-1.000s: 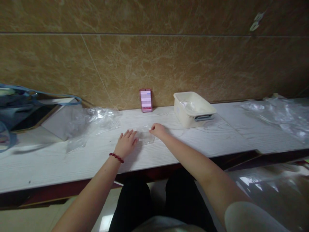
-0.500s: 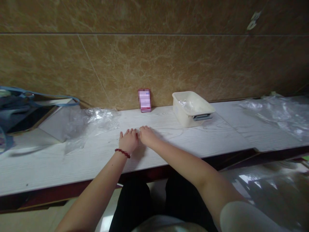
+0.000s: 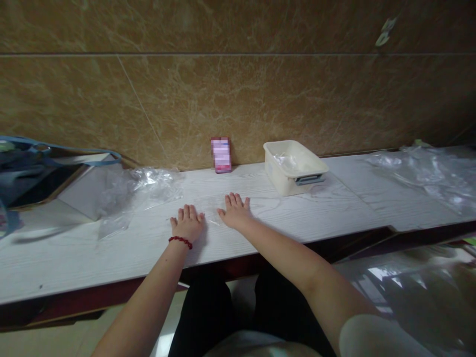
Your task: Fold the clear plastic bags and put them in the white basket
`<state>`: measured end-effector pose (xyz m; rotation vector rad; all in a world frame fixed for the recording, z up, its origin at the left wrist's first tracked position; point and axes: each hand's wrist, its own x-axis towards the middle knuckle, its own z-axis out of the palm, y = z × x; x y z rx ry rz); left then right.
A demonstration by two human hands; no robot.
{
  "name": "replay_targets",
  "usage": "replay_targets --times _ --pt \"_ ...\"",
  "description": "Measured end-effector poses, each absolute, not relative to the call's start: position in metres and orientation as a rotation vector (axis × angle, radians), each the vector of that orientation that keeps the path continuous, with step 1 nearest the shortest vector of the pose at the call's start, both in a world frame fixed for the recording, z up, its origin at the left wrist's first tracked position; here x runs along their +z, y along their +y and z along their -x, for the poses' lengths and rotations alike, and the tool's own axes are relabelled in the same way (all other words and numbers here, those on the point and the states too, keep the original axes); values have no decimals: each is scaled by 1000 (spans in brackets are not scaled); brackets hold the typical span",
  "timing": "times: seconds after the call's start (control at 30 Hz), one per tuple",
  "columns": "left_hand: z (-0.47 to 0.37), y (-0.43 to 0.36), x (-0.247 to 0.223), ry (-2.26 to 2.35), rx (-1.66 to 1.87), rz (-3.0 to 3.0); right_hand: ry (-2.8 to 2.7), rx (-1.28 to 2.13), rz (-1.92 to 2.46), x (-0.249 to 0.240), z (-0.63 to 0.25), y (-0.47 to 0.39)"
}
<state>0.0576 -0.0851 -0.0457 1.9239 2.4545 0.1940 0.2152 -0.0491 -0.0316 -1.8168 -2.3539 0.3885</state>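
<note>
My left hand (image 3: 188,224), with a dark red beaded bracelet (image 3: 181,241) at its wrist, lies palm down on the white wood-grain board with fingers spread. To its right, my right hand (image 3: 235,212) rests flat too, fingers apart. Between the hands lies a thin clear plastic piece (image 3: 212,214), flat and hard to make out; it looks like a small bag. Both palms seem to press on its sides, though the exact contact is hidden.
A phone (image 3: 222,155) leans on the brown tiled wall. Right of it stands a cream plastic bin (image 3: 293,168) with clear plastic inside. Crumpled clear plastic (image 3: 152,183) lies at left beside a white box (image 3: 84,188); more clear plastic sheeting (image 3: 427,168) lies far right.
My hands were close together with fingertips nearly touching; they have moved apart, left hand to the left, right hand to the right, and spread flat. The clear plastic piece between them now shows.
</note>
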Motion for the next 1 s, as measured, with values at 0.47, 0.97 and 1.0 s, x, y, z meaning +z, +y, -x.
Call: replay_targets --times 0.47,0.97,1.0 --pt "-75 -124 -30 2065 321 -2548 -2430 201 1441 -14 -269 -64" --pt "-95 -123 -24 1889 558 -2380 -2567 181 1170 -15 -249 -91" --pt "-89 -125 -25 1896 651 -2347 -2579 192 1166 -16 -247 -91"
